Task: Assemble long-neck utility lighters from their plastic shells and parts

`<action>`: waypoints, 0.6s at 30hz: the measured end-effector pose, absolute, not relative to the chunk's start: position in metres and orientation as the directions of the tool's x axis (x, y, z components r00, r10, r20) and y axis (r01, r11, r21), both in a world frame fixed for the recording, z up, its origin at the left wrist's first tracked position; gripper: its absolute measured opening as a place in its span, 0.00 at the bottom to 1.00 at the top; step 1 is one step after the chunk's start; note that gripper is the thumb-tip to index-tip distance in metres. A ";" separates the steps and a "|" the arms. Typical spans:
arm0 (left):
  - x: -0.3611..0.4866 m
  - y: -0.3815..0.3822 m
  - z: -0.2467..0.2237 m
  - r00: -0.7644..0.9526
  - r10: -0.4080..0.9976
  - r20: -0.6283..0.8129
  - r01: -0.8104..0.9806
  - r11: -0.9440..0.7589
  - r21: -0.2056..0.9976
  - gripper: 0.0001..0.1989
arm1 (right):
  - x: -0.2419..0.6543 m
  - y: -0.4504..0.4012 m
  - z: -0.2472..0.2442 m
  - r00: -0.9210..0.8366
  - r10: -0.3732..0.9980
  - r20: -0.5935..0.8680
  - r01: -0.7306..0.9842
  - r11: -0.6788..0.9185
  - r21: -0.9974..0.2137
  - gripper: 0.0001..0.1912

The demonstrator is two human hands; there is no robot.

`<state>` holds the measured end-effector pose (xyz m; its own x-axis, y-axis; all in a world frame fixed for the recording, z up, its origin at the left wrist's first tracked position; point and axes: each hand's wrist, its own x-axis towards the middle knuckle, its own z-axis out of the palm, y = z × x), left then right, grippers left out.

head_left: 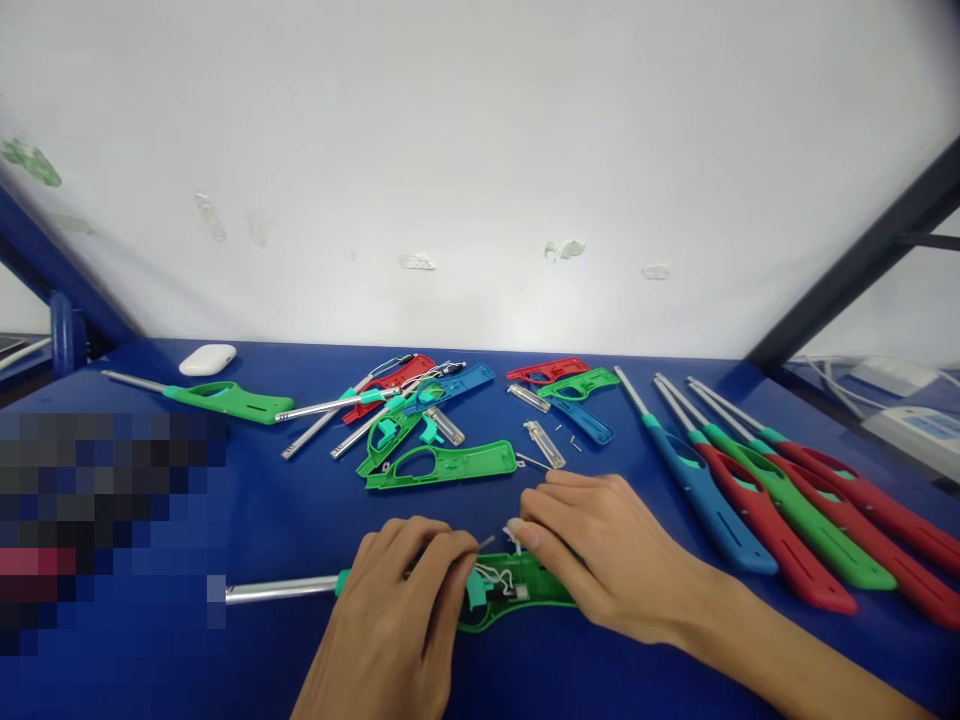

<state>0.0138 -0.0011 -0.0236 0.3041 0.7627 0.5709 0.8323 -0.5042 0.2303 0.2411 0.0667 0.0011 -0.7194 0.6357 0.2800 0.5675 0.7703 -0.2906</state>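
Observation:
A green lighter shell half [536,580] lies open-side up on the blue table, with white wires and a teal trigger [477,590] inside it. A metal tube [289,588] runs out to its left. My left hand [401,600] is closed over the shell's left part, and its thumb and index fingertips are close to a small clear piece [487,542]. My right hand [600,550] rests over the shell's right end, its fingers bent and thumb beside a small white part [513,540]. What my right fingers hold, if anything, is hidden.
Behind my hands lie a green shell half [472,462], clear fuel tanks [545,444] and metal tubes [309,428]. Several assembled lighters [795,505] fan out at right. A green lighter [236,401] and a white case [208,360] sit back left, before a white wall [480,180].

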 end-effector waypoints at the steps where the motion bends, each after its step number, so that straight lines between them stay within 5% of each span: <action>1: 0.014 -0.001 -0.023 0.311 0.762 0.568 0.835 -0.505 0.220 0.15 | 0.240 0.066 0.001 -0.727 0.626 0.281 0.561 0.778 -0.282 0.25; 18: 0.011 0.001 -0.022 0.345 0.769 0.538 0.832 -0.516 0.203 0.16 | 0.236 0.065 -0.001 -0.748 0.603 0.276 0.564 0.797 -0.216 0.27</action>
<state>0.0114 0.0006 -0.0216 0.3454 0.7688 0.5382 0.8323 -0.5159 0.2028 0.2355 0.0645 -0.0012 -0.7482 0.6034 0.2757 0.5637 0.7974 -0.2155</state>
